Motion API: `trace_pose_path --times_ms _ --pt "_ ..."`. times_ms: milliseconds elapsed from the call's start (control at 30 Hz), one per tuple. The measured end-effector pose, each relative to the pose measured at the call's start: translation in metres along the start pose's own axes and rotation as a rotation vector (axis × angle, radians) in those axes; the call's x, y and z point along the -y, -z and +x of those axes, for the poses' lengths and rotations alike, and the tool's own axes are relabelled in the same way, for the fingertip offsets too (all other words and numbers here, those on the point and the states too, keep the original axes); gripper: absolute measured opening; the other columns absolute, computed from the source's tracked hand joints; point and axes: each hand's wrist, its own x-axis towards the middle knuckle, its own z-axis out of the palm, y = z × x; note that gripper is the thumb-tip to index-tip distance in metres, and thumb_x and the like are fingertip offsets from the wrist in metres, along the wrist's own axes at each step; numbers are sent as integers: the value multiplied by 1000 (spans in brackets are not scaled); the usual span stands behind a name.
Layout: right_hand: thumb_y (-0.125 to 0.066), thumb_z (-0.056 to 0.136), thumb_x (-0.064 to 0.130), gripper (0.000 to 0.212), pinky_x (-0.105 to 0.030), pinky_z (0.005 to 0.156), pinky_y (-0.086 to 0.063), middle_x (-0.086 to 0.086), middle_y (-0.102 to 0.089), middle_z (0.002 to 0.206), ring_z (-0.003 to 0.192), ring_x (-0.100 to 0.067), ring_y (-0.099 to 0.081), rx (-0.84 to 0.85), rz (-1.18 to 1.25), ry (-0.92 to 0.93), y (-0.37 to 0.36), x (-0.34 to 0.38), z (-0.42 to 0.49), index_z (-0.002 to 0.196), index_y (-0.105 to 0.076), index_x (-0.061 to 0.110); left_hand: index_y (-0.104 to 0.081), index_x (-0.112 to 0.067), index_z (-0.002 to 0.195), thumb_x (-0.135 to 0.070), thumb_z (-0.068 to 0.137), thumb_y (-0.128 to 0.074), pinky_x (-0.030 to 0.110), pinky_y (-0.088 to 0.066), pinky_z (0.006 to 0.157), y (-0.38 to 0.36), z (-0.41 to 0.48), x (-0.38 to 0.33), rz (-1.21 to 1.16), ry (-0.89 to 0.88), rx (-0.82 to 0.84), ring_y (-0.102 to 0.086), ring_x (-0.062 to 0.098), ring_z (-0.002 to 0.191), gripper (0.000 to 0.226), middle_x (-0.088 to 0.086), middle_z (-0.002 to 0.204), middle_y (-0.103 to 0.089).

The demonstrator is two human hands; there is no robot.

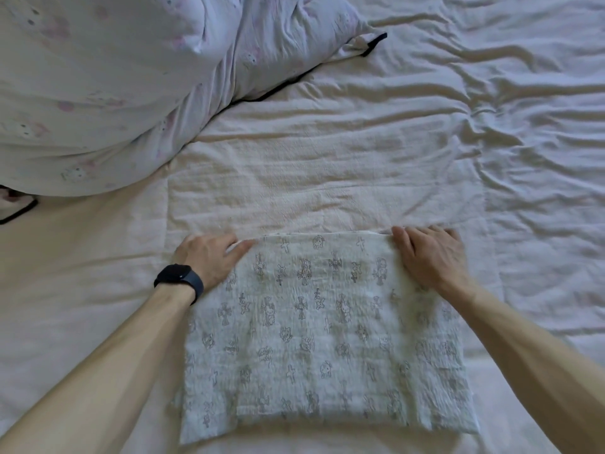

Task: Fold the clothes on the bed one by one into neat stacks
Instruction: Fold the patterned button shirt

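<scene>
Nearly folded: printed garment [320, 329] lies as a rectangle, left hand [209, 260] and right hand [432, 257] pressing flat-fingered on far corners; no stack seen.

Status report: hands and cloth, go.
Left hand and right hand at far corners of folded white crinkled cloth with grey cross print, pinch or press unclear. Lies flat on cream bedsheet. Pale printed duvet far left, apart.
</scene>
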Motion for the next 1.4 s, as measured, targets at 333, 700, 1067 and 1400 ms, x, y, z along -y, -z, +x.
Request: trace_pose_path --times_ms 333,700,1067,1400 --pt "-34 105 46 40 -45 100 -25 -8 -63 116 113 -29 -47 -199 111 -387 3 17 -1 104 -64 19 -63 -16 110 -52 101 -32 45 -36 89 3 -7 0 -19 155 -406 -56 31 98 48 9 109 -64" --pt "-36 104 44 48 -49 115 -24 0 -44 158 148 -20 -35 -177 239 19 -32 146 -117 147 -46 24 -46 -27 141 -44 93 -43 60 -19 114 -63 -101 -103 -47 -45 -354 -40 24 140 51 4 148 -49" --pt "-16 107 54 59 -47 125 10 10 7 169 154 -9 18 172 116 -20 -14 71 -54 162 -2 37 -45 -25 148 -57 94 -38 50 -20 117 -33 -63 1 -36 228 -155 -34 24 143 63 2 153 -43" --pt "-60 97 26 13 -41 75 -41 -4 -66 94 88 -30 -58 -166 42 -90 -10 68 -7 90 -65 17 -67 -21 94 -31 91 -68 45 -37 94 -13 -27 -4 -135 308 -316 -56 31 103 11 3 103 -60"
